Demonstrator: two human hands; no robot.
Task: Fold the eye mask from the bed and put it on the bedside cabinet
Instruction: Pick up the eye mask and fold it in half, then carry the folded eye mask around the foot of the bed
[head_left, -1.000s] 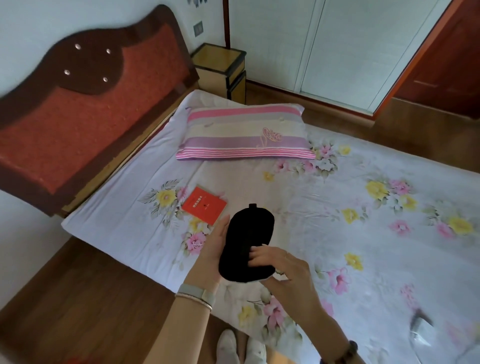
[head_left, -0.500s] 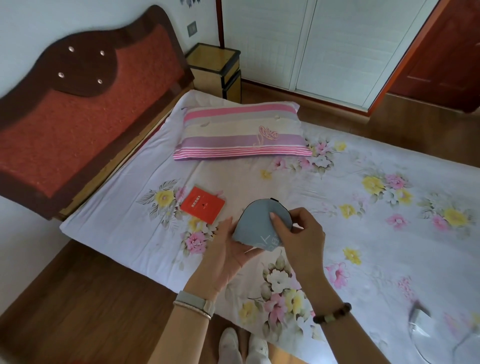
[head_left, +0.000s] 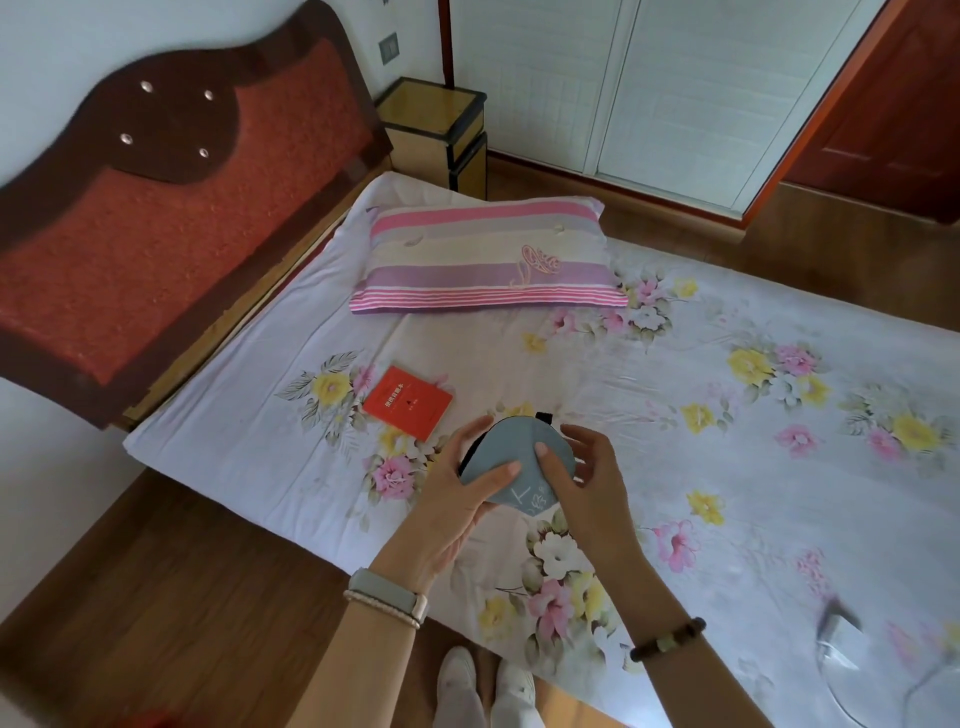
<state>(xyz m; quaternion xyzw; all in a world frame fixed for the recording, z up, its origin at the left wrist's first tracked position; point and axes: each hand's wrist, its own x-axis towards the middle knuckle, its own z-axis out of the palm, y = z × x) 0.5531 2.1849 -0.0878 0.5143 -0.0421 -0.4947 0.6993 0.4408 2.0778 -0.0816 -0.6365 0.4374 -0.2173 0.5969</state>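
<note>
The eye mask (head_left: 511, 454) is folded in half, grey-blue side out with black edging and a black strap end showing at its top. I hold it just above the flowered bed sheet (head_left: 727, 426) near the bed's front edge. My left hand (head_left: 457, 499) cups it from below and the left, thumb on top. My right hand (head_left: 582, 473) pinches its right side, thumb pressed on the grey face. The bedside cabinet (head_left: 434, 130), yellow with black trim, stands far off beside the headboard.
A red booklet (head_left: 408, 408) lies on the sheet just left of my hands. A striped pillow (head_left: 488, 260) rests near the red padded headboard (head_left: 171, 218). A white charger and cable (head_left: 841, 649) lie at the lower right. Wooden floor runs along the bed's left side.
The mask lay flat with its black side up; it was folded over so the grey side shows. My left thumb has since moved onto its top.
</note>
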